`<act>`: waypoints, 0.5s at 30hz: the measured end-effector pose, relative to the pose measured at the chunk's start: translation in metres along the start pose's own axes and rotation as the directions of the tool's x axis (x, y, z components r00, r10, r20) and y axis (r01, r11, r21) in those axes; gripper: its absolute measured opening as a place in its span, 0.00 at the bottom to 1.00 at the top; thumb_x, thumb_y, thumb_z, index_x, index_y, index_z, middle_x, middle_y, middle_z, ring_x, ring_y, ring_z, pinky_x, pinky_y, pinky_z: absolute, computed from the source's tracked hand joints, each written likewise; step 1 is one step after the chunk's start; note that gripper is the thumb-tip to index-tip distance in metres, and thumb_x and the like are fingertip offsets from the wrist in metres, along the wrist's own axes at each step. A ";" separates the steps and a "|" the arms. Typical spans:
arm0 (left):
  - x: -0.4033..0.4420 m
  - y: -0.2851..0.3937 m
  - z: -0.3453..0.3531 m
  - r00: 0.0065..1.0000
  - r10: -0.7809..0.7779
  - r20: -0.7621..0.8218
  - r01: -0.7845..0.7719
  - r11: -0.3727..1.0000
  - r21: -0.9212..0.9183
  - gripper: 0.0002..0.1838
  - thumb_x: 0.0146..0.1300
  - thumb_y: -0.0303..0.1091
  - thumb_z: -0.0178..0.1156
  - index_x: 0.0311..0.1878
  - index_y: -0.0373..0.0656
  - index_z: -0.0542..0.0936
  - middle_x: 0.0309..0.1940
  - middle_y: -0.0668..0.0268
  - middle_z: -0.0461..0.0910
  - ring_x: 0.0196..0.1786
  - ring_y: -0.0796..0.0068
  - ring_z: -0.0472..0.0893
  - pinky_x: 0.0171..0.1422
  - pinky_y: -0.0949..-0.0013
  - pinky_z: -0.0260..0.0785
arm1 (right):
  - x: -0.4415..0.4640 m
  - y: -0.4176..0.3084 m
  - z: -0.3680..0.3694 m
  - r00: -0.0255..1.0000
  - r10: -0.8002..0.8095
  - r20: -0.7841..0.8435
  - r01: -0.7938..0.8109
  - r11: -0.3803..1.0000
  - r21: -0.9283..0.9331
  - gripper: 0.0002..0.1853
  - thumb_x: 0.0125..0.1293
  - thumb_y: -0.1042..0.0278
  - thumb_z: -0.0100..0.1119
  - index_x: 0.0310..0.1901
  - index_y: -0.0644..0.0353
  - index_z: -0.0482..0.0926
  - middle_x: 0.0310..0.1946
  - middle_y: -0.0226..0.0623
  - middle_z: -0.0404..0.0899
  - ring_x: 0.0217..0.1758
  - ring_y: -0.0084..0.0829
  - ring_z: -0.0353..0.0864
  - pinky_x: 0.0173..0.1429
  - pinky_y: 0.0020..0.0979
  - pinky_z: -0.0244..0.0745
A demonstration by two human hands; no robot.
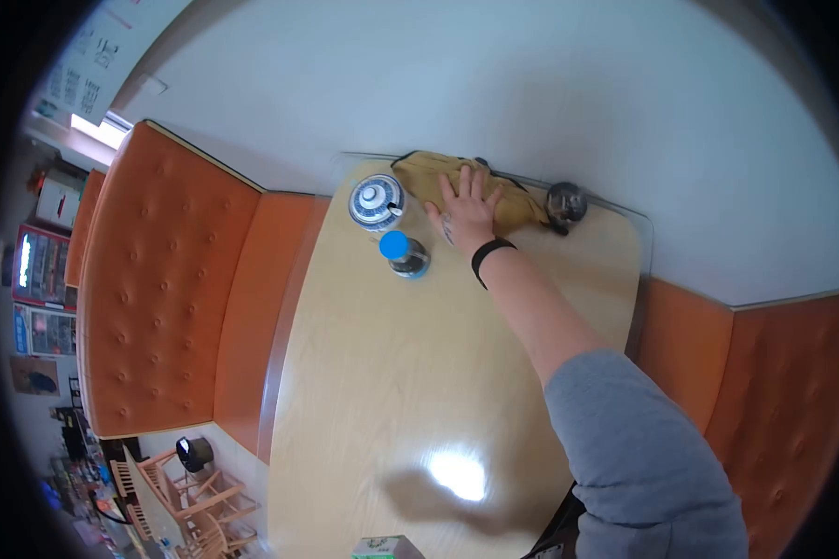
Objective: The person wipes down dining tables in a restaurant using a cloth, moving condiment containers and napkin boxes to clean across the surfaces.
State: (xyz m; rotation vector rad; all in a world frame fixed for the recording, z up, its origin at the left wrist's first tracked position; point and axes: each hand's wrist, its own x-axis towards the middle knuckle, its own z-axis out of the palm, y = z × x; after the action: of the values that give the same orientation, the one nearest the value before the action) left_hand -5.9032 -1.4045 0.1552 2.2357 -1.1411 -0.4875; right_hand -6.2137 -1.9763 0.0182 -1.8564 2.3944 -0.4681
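My right hand [468,216], with a black band at the wrist, lies palm down with its fingers spread on a mustard-yellow cloth [520,207] with dark edging. The crumpled cloth lies along the table's wall side. Left of the hand is a blue-and-white lidded pot [377,202] with a dark notch in its rim. In front of the pot is a dark jar with a blue lid [394,245]. By the cloth's right end sits a dark round object [566,202], whose kind I cannot make out. My left hand is out of view.
The light wooden table [373,373] meets a white wall [550,84]. Orange padded benches stand to the left [158,298] and right [792,373]. A green-and-white box [384,548] is at the bottom edge. Wooden chairs [210,508] stand at lower left.
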 end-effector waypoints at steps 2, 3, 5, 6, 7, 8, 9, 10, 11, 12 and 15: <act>0.000 0.006 0.001 0.999 0.033 -0.021 -0.034 0.999 -0.024 0.49 0.56 0.39 0.74 0.75 0.36 0.56 0.67 0.54 0.66 0.66 0.61 0.69 0.68 0.58 0.65 | -0.014 0.008 -0.006 0.997 -0.066 -0.031 0.067 0.998 0.020 0.35 0.69 0.39 0.47 0.74 0.44 0.62 0.78 0.46 0.51 0.81 0.50 0.44 0.72 0.73 0.42; 0.003 0.017 0.002 1.000 0.030 0.001 -0.030 0.998 -0.049 0.48 0.56 0.39 0.74 0.75 0.35 0.57 0.66 0.54 0.67 0.65 0.61 0.69 0.68 0.58 0.66 | -0.025 0.017 -0.003 0.992 -0.119 -0.051 0.121 0.992 0.023 0.35 0.69 0.40 0.48 0.74 0.44 0.63 0.78 0.46 0.51 0.81 0.50 0.45 0.72 0.73 0.42; 0.015 0.045 0.011 0.998 0.020 0.053 -0.013 0.993 -0.113 0.47 0.56 0.39 0.74 0.73 0.35 0.59 0.64 0.55 0.69 0.63 0.62 0.71 0.66 0.59 0.67 | -0.060 0.044 -0.009 0.975 -0.209 -0.078 0.213 0.976 0.041 0.35 0.68 0.41 0.51 0.74 0.44 0.63 0.78 0.44 0.52 0.81 0.48 0.46 0.72 0.72 0.43; 0.021 0.055 0.017 0.995 0.093 0.043 -0.088 0.991 -0.101 0.45 0.56 0.39 0.74 0.72 0.34 0.61 0.61 0.55 0.71 0.61 0.62 0.72 0.65 0.59 0.68 | -0.093 0.056 -0.017 0.967 -0.242 -0.079 0.247 0.967 0.069 0.35 0.68 0.41 0.52 0.74 0.44 0.63 0.78 0.44 0.52 0.81 0.47 0.46 0.72 0.72 0.44; 0.025 0.060 0.024 0.991 0.122 0.049 -0.115 0.986 -0.123 0.45 0.56 0.39 0.74 0.72 0.34 0.61 0.62 0.54 0.70 0.62 0.61 0.72 0.65 0.59 0.68 | -0.128 0.074 -0.031 0.955 -0.295 -0.026 0.296 0.954 0.055 0.35 0.68 0.41 0.52 0.74 0.44 0.63 0.78 0.44 0.51 0.81 0.47 0.46 0.72 0.71 0.44; 0.029 0.061 0.029 0.987 0.151 0.052 -0.143 0.979 -0.144 0.46 0.55 0.39 0.74 0.72 0.34 0.60 0.62 0.54 0.70 0.62 0.61 0.71 0.66 0.59 0.67 | -0.164 0.094 -0.048 0.938 -0.347 0.027 0.345 0.937 0.047 0.36 0.68 0.40 0.52 0.74 0.44 0.62 0.78 0.44 0.51 0.82 0.47 0.45 0.72 0.70 0.45; 0.031 0.057 0.035 0.982 0.181 0.051 -0.171 0.972 -0.161 0.46 0.55 0.39 0.74 0.72 0.33 0.60 0.63 0.54 0.70 0.62 0.61 0.71 0.66 0.58 0.67 | -0.200 0.116 -0.067 0.913 -0.392 0.114 0.390 0.920 0.038 0.36 0.68 0.40 0.52 0.74 0.44 0.62 0.79 0.43 0.49 0.82 0.47 0.43 0.73 0.70 0.44; 0.028 0.043 0.045 0.986 0.153 0.064 -0.117 0.917 -0.381 0.52 0.52 0.32 0.73 0.76 0.37 0.54 0.71 0.52 0.58 0.71 0.55 0.64 0.73 0.52 0.60 | -0.228 0.143 -0.089 0.878 -0.435 0.202 0.438 0.898 0.030 0.36 0.68 0.39 0.53 0.74 0.44 0.62 0.79 0.43 0.48 0.83 0.47 0.41 0.74 0.69 0.44; 0.030 0.041 0.050 0.985 0.159 0.063 -0.122 0.914 -0.386 0.53 0.51 0.34 0.74 0.76 0.36 0.53 0.71 0.52 0.58 0.71 0.55 0.64 0.73 0.52 0.59 | -0.246 0.171 -0.108 0.857 -0.410 0.312 0.429 0.903 0.009 0.37 0.67 0.39 0.54 0.74 0.44 0.62 0.80 0.42 0.46 0.83 0.47 0.39 0.75 0.69 0.42; 0.034 0.041 0.052 0.984 0.164 0.066 -0.126 0.913 -0.388 0.54 0.50 0.36 0.75 0.76 0.36 0.53 0.71 0.52 0.58 0.71 0.55 0.63 0.74 0.51 0.58 | -0.260 0.196 -0.123 0.826 -0.375 0.420 0.418 0.908 -0.013 0.38 0.66 0.39 0.55 0.74 0.44 0.63 0.80 0.42 0.44 0.84 0.47 0.38 0.76 0.68 0.40; 0.036 0.033 0.055 0.985 0.158 0.068 -0.119 0.910 -0.397 0.56 0.49 0.39 0.76 0.76 0.35 0.52 0.70 0.52 0.58 0.72 0.55 0.63 0.74 0.52 0.57 | -0.237 0.273 -0.135 0.928 -0.145 0.343 0.186 0.979 -0.088 0.39 0.64 0.38 0.57 0.72 0.48 0.65 0.80 0.49 0.41 0.84 0.49 0.34 0.79 0.62 0.37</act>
State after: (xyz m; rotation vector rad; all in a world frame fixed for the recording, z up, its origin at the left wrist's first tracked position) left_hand -5.9330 -1.4675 0.1321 1.7886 -1.1281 -0.7063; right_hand -6.4384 -1.6630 0.0394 -2.0068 2.0926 -0.0097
